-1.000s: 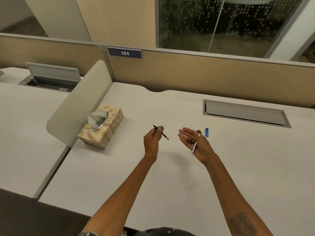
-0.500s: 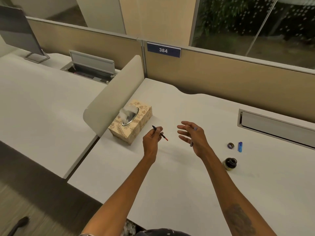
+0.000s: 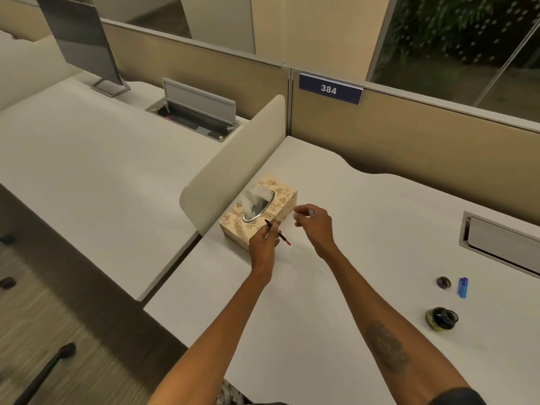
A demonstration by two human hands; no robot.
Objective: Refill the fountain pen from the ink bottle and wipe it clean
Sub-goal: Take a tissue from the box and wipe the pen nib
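My left hand [image 3: 263,244] grips a thin dark pen part [image 3: 278,234] with a red tip, just in front of the patterned tissue box [image 3: 287,200]. A white tissue [image 3: 253,200] sticks up from the box's oval slot. My right hand [image 3: 317,228] hovers at the box's right corner with fingers curled; only the silvery end of a pen barrel [image 3: 311,212] shows above them. The open dark ink bottle [image 3: 441,317] stands far right on the white desk [image 3: 336,302], with its cap [image 3: 443,282] lying behind it.
A small blue object [image 3: 462,287] lies beside the cap. A curved divider panel [image 3: 233,168] stands left of the tissue box. A closed cable hatch [image 3: 502,244] is set into the desk at right. The neighbouring desk holds a monitor [image 3: 81,42].
Both hands moved forward-left to the tissue box, and the right hand's fingers curled from spread. The view swung left, so the ink bottle, cap and blue object now sit far right.
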